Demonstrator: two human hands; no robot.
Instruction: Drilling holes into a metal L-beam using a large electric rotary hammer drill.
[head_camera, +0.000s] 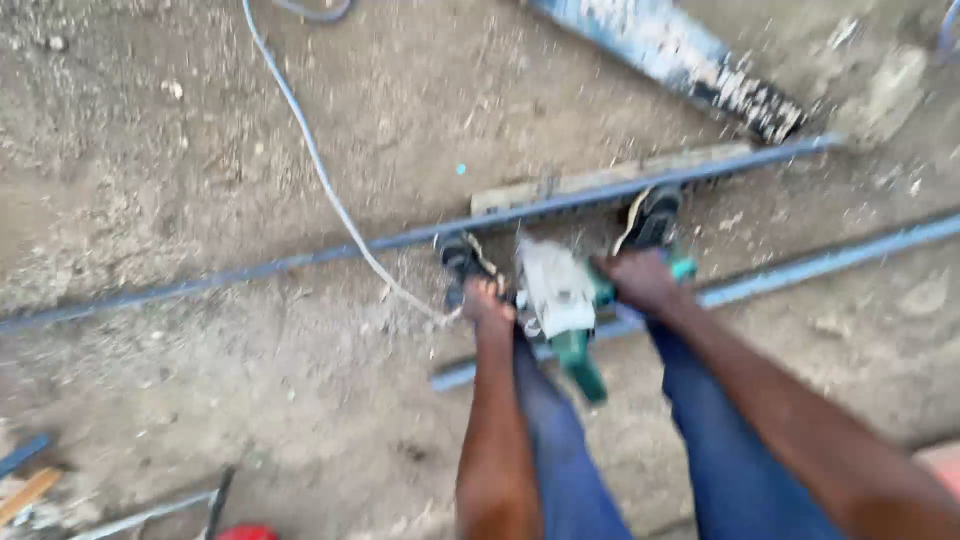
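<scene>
At the lower left edge of the frame a strip of wood (28, 493) is lying on the dirt, with a thin metal bar (150, 511) and a small red object (245, 532) just right of it at the bottom edge. A pale cable (318, 165) is running down from the top of the frame toward the middle, crossing a long blue-grey metal bar (300, 259) that is stretching from the left edge up to the upper right. The left hand (487, 302) is closing around the end of the cable beside the left shoe (458, 262); how tight the grip is cannot be told through the blur. Just right of it, in the centre, a green and white power tool (560, 305) is sitting between the knees, over a second blue-grey bar (800, 268) that is running out to the right edge. The right hand (640, 281) is wrapping around the tool's teal side, fingers closed on it. The right shoe (655, 217) is resting against the long bar, with a flat wooden slat (600, 180) lying just behind that bar. In the upper right a paint-spattered blue plank (680, 58) is lying at a slant. Blue trouser legs are filling the lower centre. The ground (150, 130) is bare, gritty brown earth with small stones; no labels or signs are readable in the blurred view.
</scene>
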